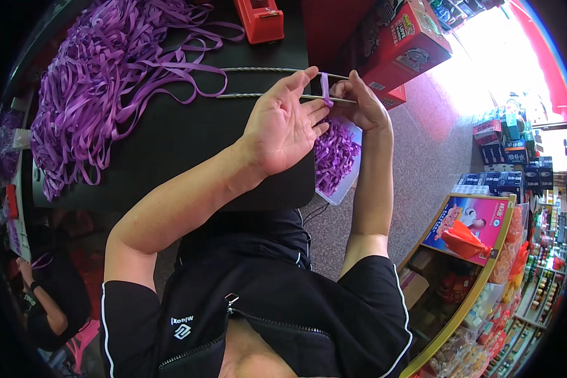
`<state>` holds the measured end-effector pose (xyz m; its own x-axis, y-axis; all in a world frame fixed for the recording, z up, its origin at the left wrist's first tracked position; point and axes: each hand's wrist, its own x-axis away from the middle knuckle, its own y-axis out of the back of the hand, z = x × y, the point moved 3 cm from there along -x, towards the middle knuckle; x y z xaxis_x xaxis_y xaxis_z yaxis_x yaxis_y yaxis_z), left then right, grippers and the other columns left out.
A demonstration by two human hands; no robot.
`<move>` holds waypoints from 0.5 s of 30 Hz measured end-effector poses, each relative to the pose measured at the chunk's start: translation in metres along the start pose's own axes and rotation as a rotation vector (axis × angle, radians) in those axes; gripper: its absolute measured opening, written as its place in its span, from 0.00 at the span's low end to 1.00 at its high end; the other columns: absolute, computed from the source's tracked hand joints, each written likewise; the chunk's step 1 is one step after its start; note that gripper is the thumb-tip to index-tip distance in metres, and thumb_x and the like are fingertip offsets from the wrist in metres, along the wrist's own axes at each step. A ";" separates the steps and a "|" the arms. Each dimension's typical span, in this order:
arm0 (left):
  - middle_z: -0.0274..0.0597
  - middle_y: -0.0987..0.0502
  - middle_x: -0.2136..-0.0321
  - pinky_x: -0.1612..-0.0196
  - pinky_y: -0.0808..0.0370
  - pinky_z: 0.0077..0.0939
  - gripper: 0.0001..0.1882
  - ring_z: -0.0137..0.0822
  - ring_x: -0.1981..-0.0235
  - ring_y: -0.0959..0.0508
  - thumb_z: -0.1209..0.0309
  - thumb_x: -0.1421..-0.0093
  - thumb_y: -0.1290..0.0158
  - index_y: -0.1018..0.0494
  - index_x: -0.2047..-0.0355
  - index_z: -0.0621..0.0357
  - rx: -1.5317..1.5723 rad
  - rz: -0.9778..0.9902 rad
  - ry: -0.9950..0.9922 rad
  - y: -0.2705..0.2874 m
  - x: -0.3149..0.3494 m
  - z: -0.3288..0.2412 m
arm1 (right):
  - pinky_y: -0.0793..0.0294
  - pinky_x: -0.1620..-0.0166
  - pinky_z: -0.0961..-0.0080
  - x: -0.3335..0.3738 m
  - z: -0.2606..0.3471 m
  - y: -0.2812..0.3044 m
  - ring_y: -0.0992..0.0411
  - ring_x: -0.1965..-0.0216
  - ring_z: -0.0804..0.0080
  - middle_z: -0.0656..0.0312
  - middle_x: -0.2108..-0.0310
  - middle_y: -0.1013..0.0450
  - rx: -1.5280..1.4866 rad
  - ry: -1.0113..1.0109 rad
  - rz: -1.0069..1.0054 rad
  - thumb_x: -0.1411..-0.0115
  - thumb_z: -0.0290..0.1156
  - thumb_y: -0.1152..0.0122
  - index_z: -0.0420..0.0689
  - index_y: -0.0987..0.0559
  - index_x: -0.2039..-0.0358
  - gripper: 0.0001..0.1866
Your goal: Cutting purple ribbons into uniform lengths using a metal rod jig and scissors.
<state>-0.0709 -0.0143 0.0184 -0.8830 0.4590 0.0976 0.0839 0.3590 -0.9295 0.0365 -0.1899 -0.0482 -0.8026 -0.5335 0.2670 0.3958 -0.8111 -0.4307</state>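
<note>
Two thin twisted metal rods (pixel 242 96) stick out side by side over the dark table (pixel 189 145). A strip of purple ribbon (pixel 325 87) is looped around both rods, with a small knot or fold at the nearer one. My left hand (pixel 280 123) is open at the rods, palm up and fingers stretched out, beside the ribbon. Curled fingers of my right hand (pixel 366 108) close on the ribbon near the rods' right ends; its thumb points up, and the exact grip is partly hidden. Short purple ribbon pieces (pixel 332 157) fill a clear plastic tub (pixel 339 200) below my hands.
A large heap of purple ribbon (pixel 101 82) covers the table's left side. A red tape dispenser (pixel 258 22) stands at the back. Red cartons (pixel 403 44) are stacked at back right, and a display case (pixel 466 252) stands at right. Another person (pixel 50 302) sits at lower left.
</note>
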 end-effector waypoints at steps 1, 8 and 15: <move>0.67 0.63 0.36 0.33 0.67 0.43 0.34 0.52 0.32 0.63 0.49 0.37 0.58 0.53 0.35 0.47 0.002 -0.002 0.000 0.000 0.000 0.000 | 0.31 0.70 0.81 0.001 0.004 -0.002 0.31 0.76 0.79 0.65 0.77 0.27 0.070 0.027 -0.031 0.39 0.54 0.47 0.42 0.23 0.75 0.25; 0.65 0.58 0.37 0.33 0.65 0.43 0.34 0.51 0.33 0.58 0.49 0.37 0.57 0.51 0.36 0.46 0.010 -0.029 -0.008 0.000 0.001 0.000 | 0.38 0.73 0.88 0.021 0.020 -0.005 0.35 0.77 0.85 0.71 0.77 0.29 0.365 0.009 -0.142 0.43 0.38 0.39 0.42 0.21 0.71 0.11; 0.66 0.60 0.36 0.33 0.64 0.43 0.34 0.51 0.33 0.59 0.49 0.37 0.57 0.52 0.36 0.46 0.003 -0.029 -0.009 0.001 0.001 0.000 | 0.35 0.71 0.87 0.023 0.019 -0.004 0.34 0.76 0.84 0.69 0.74 0.27 0.253 0.020 -0.161 0.44 0.32 0.38 0.41 0.20 0.70 0.07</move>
<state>-0.0712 -0.0133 0.0175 -0.8891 0.4413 0.1213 0.0571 0.3699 -0.9273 0.0256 -0.2038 -0.0240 -0.8716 -0.3906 0.2962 0.3596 -0.9201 -0.1552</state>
